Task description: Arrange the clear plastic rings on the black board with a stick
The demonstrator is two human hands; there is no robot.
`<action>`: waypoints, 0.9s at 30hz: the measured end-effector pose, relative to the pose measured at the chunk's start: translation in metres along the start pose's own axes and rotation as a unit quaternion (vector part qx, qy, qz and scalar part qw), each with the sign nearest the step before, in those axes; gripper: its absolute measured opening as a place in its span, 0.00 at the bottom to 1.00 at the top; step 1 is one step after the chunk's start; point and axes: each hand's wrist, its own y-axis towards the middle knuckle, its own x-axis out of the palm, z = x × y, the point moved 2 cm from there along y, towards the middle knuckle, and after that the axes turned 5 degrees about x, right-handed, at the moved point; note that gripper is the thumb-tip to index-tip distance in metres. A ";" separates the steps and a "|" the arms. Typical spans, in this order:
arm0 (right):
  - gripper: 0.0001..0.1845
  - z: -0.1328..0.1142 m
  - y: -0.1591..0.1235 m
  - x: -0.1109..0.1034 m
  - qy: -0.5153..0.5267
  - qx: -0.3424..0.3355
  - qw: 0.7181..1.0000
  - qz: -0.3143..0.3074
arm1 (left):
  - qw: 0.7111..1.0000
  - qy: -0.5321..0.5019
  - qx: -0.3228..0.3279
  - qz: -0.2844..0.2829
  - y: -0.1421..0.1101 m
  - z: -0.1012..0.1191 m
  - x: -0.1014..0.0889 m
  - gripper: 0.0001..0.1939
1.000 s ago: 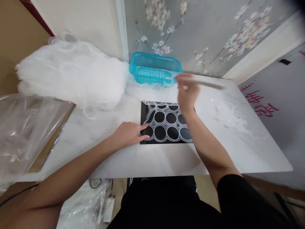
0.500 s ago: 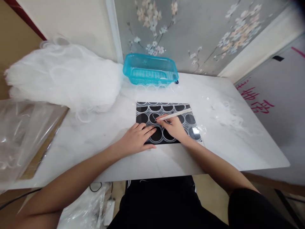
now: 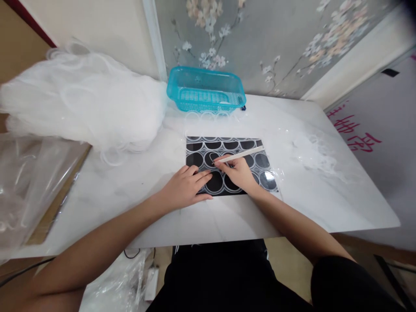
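Note:
A black mat (image 3: 195,160) lies in the middle of the white table (image 3: 130,190), covered with several clear plastic rings (image 3: 264,161) laid in rows. My left hand (image 3: 185,188) rests flat on the mat's near left corner, fingers stretched out over the rings. My right hand (image 3: 238,173) is closed on a thin white stick (image 3: 242,154), whose tip touches a ring near the mat's middle. Both hands lie close together over the mat's front rows.
A turquoise plastic basket (image 3: 206,89) stands at the back of the table. A big heap of clear rings (image 3: 84,104) fills the back left. A smaller scatter of rings (image 3: 316,151) lies on the right. Clear plastic bags (image 3: 29,173) sit at the left edge.
One second ago my right hand was raised near the basket with the stick; it came down onto the mat. My left hand slid further onto the mat. Both have barely moved in the last half second.

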 end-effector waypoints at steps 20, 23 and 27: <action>0.15 -0.004 -0.020 0.017 -0.376 -0.169 0.910 -0.041 | 0.999 -0.037 0.011 -0.021 0.004 0.000 -0.009 0.36; 0.14 -0.013 -0.004 0.011 -0.418 -0.179 0.889 -0.052 | 0.998 -0.051 0.021 -0.023 0.005 0.000 -0.010 0.37; 0.12 -0.029 0.041 -0.055 -0.298 -0.120 0.920 0.225 | 0.998 -0.063 0.011 -0.017 0.003 -0.002 -0.008 0.37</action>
